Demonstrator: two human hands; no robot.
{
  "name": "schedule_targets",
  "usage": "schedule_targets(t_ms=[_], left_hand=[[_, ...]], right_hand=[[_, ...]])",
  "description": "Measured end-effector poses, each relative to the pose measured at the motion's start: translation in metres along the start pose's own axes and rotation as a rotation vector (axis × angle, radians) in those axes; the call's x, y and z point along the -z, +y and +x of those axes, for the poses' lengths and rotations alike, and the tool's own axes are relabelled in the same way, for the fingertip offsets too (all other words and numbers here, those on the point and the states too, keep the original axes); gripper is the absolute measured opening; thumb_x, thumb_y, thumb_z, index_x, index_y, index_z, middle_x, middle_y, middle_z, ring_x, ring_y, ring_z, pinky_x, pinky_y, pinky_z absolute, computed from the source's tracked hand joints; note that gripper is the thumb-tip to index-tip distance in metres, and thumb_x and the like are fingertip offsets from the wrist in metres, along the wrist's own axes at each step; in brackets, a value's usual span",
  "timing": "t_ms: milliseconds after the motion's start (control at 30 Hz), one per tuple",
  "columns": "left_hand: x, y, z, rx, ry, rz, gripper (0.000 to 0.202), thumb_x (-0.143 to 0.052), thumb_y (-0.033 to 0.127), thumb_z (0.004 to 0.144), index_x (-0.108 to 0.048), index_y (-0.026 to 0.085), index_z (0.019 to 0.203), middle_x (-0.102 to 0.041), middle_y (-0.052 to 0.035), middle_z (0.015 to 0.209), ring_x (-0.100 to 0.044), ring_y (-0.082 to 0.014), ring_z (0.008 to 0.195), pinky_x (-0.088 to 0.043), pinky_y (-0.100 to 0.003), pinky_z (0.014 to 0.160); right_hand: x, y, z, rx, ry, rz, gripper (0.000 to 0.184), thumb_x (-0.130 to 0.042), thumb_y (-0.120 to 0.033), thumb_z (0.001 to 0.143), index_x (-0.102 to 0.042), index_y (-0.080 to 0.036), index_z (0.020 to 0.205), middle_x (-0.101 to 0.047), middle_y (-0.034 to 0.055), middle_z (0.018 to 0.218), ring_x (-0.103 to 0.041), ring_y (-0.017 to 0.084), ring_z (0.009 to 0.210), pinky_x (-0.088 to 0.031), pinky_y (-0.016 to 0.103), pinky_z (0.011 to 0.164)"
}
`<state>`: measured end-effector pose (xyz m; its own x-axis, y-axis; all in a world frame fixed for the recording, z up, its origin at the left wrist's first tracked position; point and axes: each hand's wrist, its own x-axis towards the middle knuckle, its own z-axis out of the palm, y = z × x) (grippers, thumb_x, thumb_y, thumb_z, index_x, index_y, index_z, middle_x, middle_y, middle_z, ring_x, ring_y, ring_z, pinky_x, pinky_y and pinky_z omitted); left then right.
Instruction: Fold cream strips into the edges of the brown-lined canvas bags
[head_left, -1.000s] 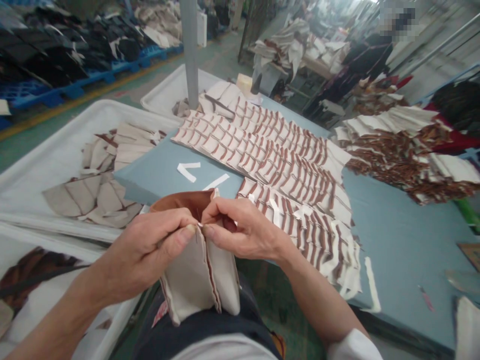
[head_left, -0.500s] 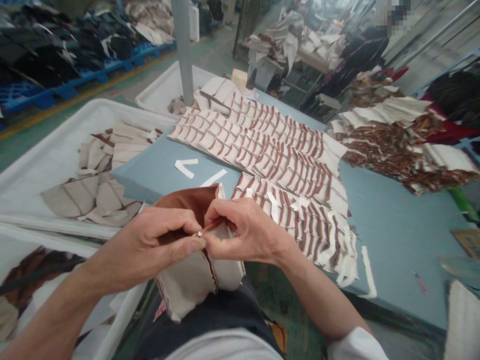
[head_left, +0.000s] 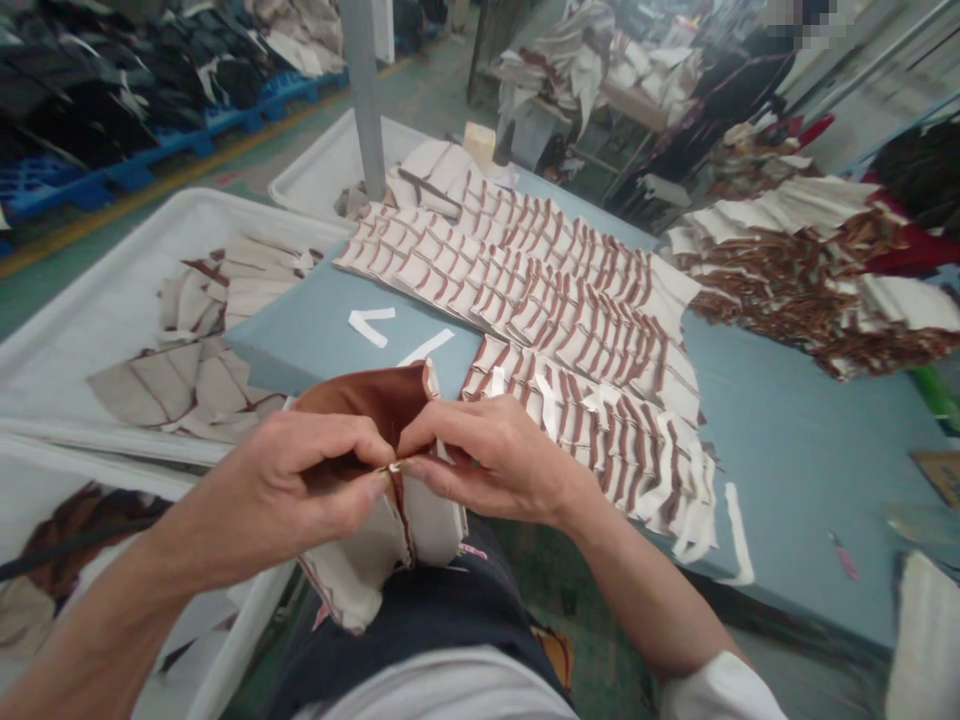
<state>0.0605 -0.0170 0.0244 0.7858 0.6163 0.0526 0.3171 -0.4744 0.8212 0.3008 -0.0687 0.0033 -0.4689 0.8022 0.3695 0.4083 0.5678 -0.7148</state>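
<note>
A sewn cover piece (head_left: 360, 560), brown on one face and off-white on the other, hangs from my hands above my lap. My left hand (head_left: 315, 475) pinches its upper edge between thumb and fingers, just left of a stitched seam. Close beside it, my right hand (head_left: 487, 455) pinches the same edge on the right side of the seam. The fingertips of both hands nearly meet there, with a small white bit showing between them. The piece's brown face (head_left: 367, 395) shows behind my fingers, and its lower part drapes over my dark trousers.
Rows of overlapping off-white and brown pieces (head_left: 517, 290) cover much of the blue table (head_left: 787, 440). White strips (head_left: 367, 325) and a small pink-handled tool (head_left: 844, 557) lie there too. White bins (head_left: 202, 200) with fabric stand left. A grey post (head_left: 364, 100) rises behind; a person (head_left: 720, 90) is farther back.
Both hands and the held piece have shifted slightly left. The fingertips have worked along at the seam, and the edge there looks more spread. The hold on the piece continues.
</note>
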Motion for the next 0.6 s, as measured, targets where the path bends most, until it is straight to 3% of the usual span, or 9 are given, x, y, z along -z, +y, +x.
schedule_targets(t_ms=[100,233,367,600], left_hand=[[-0.003,0.006,0.001,-0.011,0.078,0.085,0.027,-0.051,0.018,0.097,-0.067,0.02,0.076,-0.064,0.0062,0.067,-0.055,-0.0089,0.059,-0.042,-0.021,0.061],[-0.005,0.007,0.001,-0.088,0.185,0.202,0.025,-0.053,0.016,0.094,-0.071,0.02,0.077,-0.066,0.0073,0.064,-0.057,-0.0082,0.056,-0.043,-0.021,0.062],[-0.005,0.007,-0.003,-0.147,0.234,0.298,0.019,-0.057,0.015,0.096,-0.073,0.02,0.088,-0.075,0.0059,0.076,-0.065,-0.0093,0.065,-0.047,-0.021,0.069],[-0.002,0.011,-0.006,-0.194,0.202,0.38,0.026,-0.051,0.007,0.103,-0.066,0.021,0.087,-0.066,0.0045,0.08,-0.061,-0.0103,0.073,-0.048,-0.022,0.076]], right_hand=[[-0.005,-0.003,-0.002,0.043,0.061,-0.207,0.014,-0.055,-0.019,0.107,-0.069,-0.022,0.104,-0.085,0.0038,0.105,-0.074,0.012,0.083,-0.046,0.024,0.069],[-0.012,-0.005,-0.002,0.105,0.147,-0.393,0.021,-0.051,-0.012,0.102,-0.068,-0.022,0.095,-0.083,0.0004,0.09,-0.07,0.011,0.072,-0.04,0.026,0.062],[-0.015,-0.005,0.001,0.084,0.156,-0.332,0.017,-0.052,-0.015,0.099,-0.067,-0.022,0.094,-0.078,-0.001,0.081,-0.065,0.011,0.065,-0.038,0.025,0.059],[-0.011,-0.01,0.007,-0.01,0.106,-0.155,0.008,-0.057,-0.023,0.098,-0.064,-0.022,0.096,-0.077,0.0008,0.083,-0.068,0.013,0.069,-0.042,0.025,0.064]])
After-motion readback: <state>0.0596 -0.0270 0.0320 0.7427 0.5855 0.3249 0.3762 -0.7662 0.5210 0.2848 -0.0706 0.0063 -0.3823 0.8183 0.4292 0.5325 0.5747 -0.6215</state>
